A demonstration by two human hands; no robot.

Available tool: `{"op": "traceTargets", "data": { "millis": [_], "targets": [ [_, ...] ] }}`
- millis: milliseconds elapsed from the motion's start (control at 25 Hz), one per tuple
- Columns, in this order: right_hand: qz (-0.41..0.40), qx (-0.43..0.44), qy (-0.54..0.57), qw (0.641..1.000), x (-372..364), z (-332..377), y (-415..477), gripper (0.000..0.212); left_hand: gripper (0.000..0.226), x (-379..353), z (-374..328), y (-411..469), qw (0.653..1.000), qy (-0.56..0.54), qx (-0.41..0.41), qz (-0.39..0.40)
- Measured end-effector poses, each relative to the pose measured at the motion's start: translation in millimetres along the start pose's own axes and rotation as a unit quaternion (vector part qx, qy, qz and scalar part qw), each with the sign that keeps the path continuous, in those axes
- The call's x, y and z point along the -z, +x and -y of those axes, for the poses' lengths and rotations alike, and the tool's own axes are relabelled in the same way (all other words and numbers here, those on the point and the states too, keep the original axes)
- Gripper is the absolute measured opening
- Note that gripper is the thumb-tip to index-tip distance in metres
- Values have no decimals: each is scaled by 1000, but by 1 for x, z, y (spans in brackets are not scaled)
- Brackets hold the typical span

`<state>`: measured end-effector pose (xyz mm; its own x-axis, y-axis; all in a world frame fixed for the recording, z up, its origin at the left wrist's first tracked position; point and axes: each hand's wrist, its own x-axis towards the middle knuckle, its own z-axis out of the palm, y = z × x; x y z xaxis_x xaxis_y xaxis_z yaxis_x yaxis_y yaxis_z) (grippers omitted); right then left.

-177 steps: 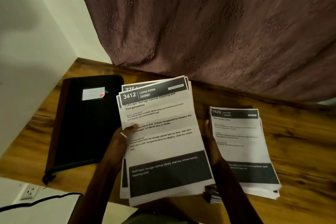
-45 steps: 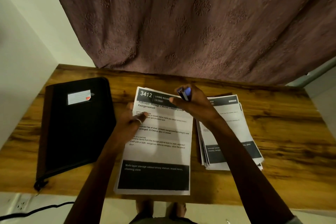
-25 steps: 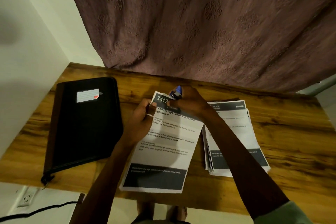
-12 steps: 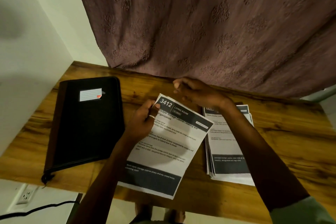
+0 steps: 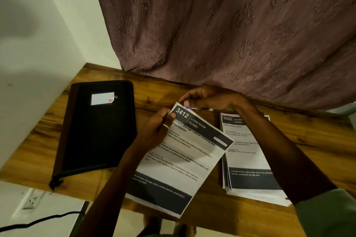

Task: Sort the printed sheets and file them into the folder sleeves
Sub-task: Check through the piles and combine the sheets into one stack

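A stack of printed sheets (image 5: 183, 163) headed "3412 LIVING ROOM" lies tilted on the wooden table (image 5: 312, 136), its lower edge past the table's front. My left hand (image 5: 156, 129) pinches its top left corner. My right hand (image 5: 210, 97) holds a small blue stapler (image 5: 189, 107) right at that same corner. A second stack (image 5: 248, 156) headed "1623 KITCHEN" lies to the right, partly under my right forearm. The black folder (image 5: 96, 131) lies closed at the left, with a white label on its cover.
A patterned brown curtain (image 5: 231, 34) hangs along the table's far edge. A white wall (image 5: 28, 63) bounds the left side. Below the table's front edge are a wall socket (image 5: 30, 199) and a black cable (image 5: 38, 221).
The living-room stack came down from my hands onto the table and turned clockwise. My right hand picked up the stapler, drew back briefly, and is again at the stack's top corner.
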<state>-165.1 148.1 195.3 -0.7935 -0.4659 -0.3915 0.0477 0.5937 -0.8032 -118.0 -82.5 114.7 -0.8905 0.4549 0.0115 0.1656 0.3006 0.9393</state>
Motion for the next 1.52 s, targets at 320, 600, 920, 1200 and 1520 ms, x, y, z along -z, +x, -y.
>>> {"op": "traceTargets", "data": {
  "millis": [320,600,920,1200,1520],
  "targets": [
    [11,-1,65,998,1,0,-3,40,18,0,1,0,1000,-8,17,4],
    [29,3,36,999,-5,3,-2,55,15,-2,-5,1,1000,6,10,8],
    [6,9,-45,999,-17,15,0,46,15,-2,-7,2,999,40,23,9],
    [51,-9,-40,998,-21,21,-8,40,14,-3,-9,-1,999,46,13,7],
    [-91,7,-106,990,-30,62,-33,38,20,-1,-6,1,998,64,-4,10]
  ]
}}
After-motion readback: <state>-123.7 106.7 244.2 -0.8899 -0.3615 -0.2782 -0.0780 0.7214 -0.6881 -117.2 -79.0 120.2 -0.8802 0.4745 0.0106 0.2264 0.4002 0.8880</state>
